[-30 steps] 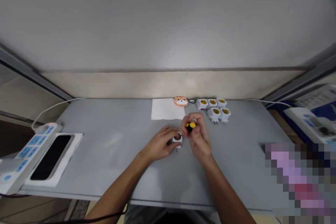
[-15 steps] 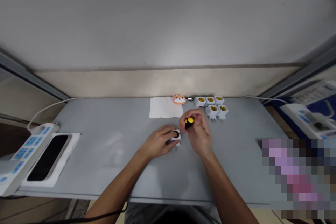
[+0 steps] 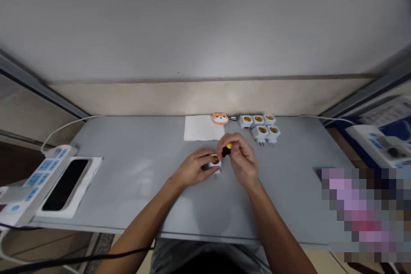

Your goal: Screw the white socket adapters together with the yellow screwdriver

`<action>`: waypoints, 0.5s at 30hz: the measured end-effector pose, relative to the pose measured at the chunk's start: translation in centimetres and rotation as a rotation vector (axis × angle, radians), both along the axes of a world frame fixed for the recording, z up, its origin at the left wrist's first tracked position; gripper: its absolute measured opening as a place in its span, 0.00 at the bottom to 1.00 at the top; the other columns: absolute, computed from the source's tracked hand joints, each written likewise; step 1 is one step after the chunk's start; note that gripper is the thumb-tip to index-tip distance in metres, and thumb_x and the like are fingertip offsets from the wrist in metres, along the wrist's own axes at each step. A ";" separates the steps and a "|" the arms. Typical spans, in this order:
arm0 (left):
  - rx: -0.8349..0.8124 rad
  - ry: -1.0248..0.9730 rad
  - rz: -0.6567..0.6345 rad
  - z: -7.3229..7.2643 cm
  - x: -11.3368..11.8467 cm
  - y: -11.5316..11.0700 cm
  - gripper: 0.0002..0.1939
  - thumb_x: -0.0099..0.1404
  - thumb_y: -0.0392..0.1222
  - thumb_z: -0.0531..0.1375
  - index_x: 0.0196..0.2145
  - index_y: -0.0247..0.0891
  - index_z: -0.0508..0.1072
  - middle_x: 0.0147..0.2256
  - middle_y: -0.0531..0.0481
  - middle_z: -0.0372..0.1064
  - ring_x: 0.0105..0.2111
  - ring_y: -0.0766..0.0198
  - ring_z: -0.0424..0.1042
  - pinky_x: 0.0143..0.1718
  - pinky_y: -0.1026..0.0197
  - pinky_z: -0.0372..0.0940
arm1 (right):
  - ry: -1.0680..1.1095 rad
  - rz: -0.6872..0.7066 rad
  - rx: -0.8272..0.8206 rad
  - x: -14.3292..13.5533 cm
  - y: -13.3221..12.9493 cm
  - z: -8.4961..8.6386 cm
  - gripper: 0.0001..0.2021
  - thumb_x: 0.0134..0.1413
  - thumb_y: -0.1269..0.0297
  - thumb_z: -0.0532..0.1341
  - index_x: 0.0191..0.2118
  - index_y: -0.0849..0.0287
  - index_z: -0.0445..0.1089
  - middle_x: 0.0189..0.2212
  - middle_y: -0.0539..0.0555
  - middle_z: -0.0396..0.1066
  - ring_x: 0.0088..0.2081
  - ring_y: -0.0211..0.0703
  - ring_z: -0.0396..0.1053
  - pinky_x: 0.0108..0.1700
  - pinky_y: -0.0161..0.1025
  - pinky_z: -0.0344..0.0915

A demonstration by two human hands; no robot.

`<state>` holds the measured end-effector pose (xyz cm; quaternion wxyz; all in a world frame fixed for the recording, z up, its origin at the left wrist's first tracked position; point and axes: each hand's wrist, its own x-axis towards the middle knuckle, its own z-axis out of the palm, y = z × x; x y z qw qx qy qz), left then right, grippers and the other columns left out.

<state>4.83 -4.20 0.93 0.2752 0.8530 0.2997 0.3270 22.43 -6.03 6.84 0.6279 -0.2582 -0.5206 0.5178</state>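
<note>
My left hand [image 3: 193,168] grips a white plug-in lamp socket [image 3: 215,164] on the grey table, thumb and fingers on its sides. The round opening of this socket faces up and shows a brassy lining. In my right hand [image 3: 240,156] is a screwdriver with a black and yellow handle [image 3: 227,150], held just right of and above the socket. Its handle tilts, and the tip is too hidden to make out. Several similar white lamp sockets [image 3: 262,131] with gold-coloured insides stand in two rows behind my right hand, some with plug pins showing.
Against the back wall lie a white paper sheet [image 3: 201,129] and an orange animal-face case [image 3: 220,118] with a black carabiner. A phone [image 3: 66,185] rests on white paper at left, beside a power strip [image 3: 45,175]. Another power strip [image 3: 377,143] is at right.
The screwdriver's handle has tipped and moved slightly left, nearer the socket, with my right hand. My left hand stays on the socket. The whole view has shifted a little.
</note>
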 end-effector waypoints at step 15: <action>0.035 0.012 -0.003 -0.2 -0.1 0.0 0.06 0.73 0.43 0.64 0.44 0.40 0.78 0.50 0.42 0.77 0.52 0.55 0.76 0.55 0.51 0.72 | -0.047 -0.023 0.035 0.7 0.4 -0.3 0.09 0.70 0.55 0.61 0.41 0.53 0.68 0.36 0.52 0.66 0.37 0.43 0.65 0.40 0.42 0.60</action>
